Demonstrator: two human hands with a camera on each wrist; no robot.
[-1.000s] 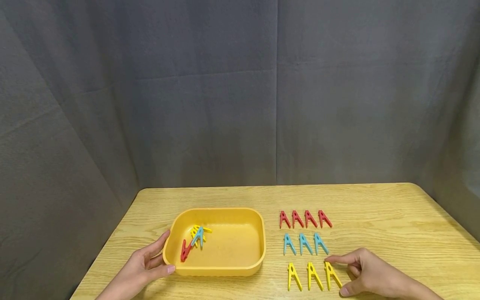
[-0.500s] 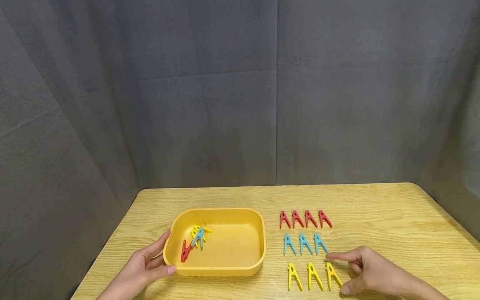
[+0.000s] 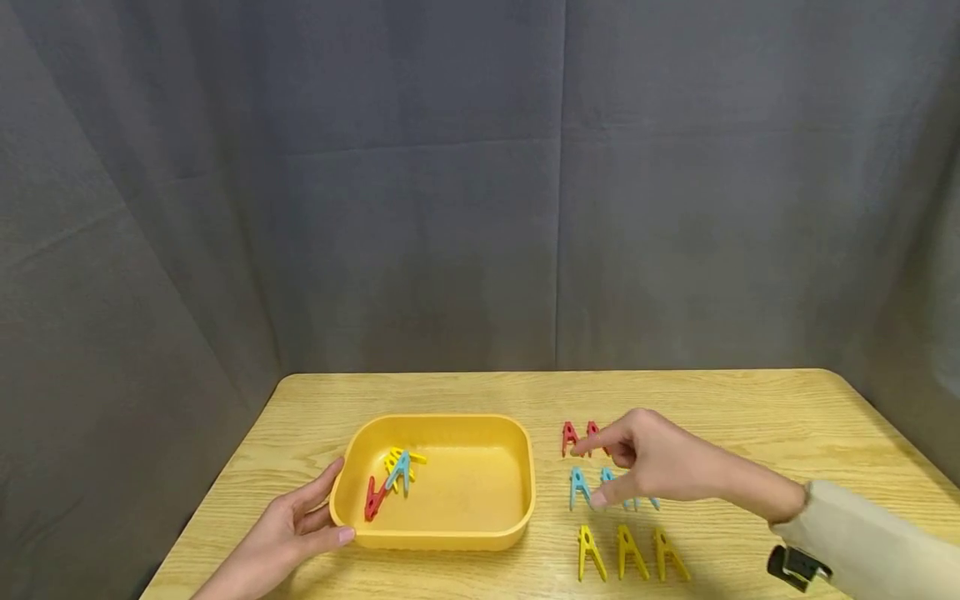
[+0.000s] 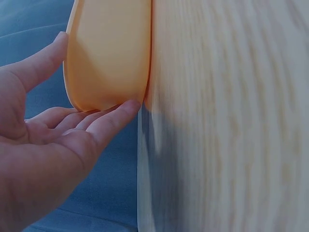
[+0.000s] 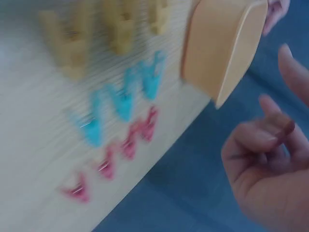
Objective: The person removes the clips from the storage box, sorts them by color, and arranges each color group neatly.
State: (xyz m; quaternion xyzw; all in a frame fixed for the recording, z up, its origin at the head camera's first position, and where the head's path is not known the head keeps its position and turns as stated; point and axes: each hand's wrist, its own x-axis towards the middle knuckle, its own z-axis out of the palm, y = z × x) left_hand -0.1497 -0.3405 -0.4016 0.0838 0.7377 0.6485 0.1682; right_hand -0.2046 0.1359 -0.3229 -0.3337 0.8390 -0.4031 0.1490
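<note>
My left hand (image 3: 288,533) holds the near left corner of a yellow plastic tub (image 3: 442,542), thumb at the front rim and fingers along the end wall. Inside lie a red clothespin (image 3: 372,500), a blue clothespin (image 3: 401,472) and yellow clothespins (image 3: 416,457). Over the rows to the right hovers my right hand (image 3: 660,458), thumb and forefinger spread with nothing between them. It partly hides the red clothespins (image 3: 569,437) and blue clothespins (image 3: 578,486). Three yellow clothespins (image 3: 630,550) form the nearest row. The right wrist view shows the blue clothespins (image 5: 123,99) blurred.
The rows lie on a wooden table (image 3: 787,417), right of the tub. A grey cloth (image 3: 420,250) hangs behind the table and at its sides. A light sleeve (image 3: 862,533) with a dark strap (image 3: 798,567) covers the right forearm.
My right hand has left the rightmost yellow clothespin and moved up and left over the blue and red rows. My left hand stays at the tub.
</note>
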